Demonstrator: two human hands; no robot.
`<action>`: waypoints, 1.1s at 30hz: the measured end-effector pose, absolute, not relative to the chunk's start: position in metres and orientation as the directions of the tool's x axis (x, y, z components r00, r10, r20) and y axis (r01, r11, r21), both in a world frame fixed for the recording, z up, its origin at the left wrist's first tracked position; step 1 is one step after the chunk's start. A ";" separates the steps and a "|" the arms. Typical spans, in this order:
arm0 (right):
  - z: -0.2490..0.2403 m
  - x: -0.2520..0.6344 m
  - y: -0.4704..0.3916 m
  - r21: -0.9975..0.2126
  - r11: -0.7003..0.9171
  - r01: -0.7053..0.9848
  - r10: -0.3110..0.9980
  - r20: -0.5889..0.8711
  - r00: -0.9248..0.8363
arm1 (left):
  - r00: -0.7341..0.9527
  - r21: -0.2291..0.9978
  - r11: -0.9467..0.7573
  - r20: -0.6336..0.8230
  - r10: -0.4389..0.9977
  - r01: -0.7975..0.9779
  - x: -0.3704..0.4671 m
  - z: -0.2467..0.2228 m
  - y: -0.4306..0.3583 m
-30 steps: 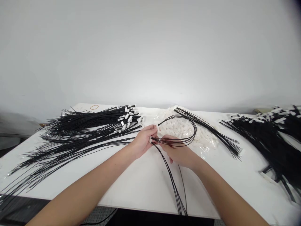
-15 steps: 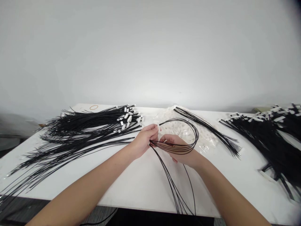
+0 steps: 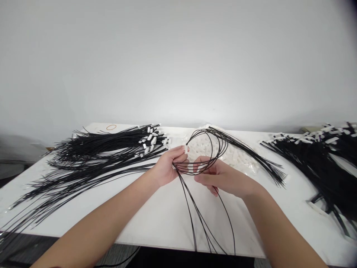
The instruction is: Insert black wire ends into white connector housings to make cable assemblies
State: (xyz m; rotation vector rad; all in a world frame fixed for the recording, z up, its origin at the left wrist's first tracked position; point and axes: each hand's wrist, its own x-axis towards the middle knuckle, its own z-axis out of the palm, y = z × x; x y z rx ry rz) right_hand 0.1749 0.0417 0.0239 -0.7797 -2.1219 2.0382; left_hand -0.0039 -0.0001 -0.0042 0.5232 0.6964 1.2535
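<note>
My left hand [image 3: 172, 166] is closed on a white plastic connector [image 3: 186, 149] and a bundle of thin black wires. From the connector the wires [image 3: 223, 143] arc out to the right, loop back into the left palm, and their loose ends hang toward the table's front edge. My right hand [image 3: 216, 175] is at the loop's lower side, fingers curled around some of its strands. One single black wire [image 3: 227, 212] runs down from beneath the right fingers, apart from the rest. The fingertips partly hide how the right hand grips it.
A pile of black wires with white connectors [image 3: 111, 145] lies on the left of the white table [image 3: 156, 223]. Behind my hands is a clear bag of white connectors [image 3: 237, 158], a wire bundle [image 3: 251, 154] beside it. More wires [image 3: 309, 163] lie at right; a rubber band [image 3: 111, 127] lies far left.
The wire loop has shifted left and its strands have spread apart. My right hand has turned and drawn slightly right, with its thumb now showing. The left hand has moved slightly left.
</note>
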 end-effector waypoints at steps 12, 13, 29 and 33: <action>0.037 0.202 0.054 -0.995 -0.083 -0.059 0.170 0.045 -0.984 | 0.060 0.672 0.228 -0.264 0.963 -0.705 -0.009 -0.011 0.004; 0.038 0.205 0.055 -0.995 -0.066 -0.078 0.174 0.066 -0.982 | 0.023 0.686 0.211 -0.272 0.962 -0.696 -0.009 -0.013 0.005; 0.029 0.204 0.066 -0.888 0.155 -0.432 0.586 0.435 -0.684 | -0.258 0.851 0.115 -0.280 0.925 -0.512 -0.004 -0.013 0.004; 0.030 0.202 0.067 -0.846 0.072 -0.528 0.735 0.403 -0.546 | -0.293 0.870 0.119 -0.286 0.912 -0.478 -0.001 -0.011 0.004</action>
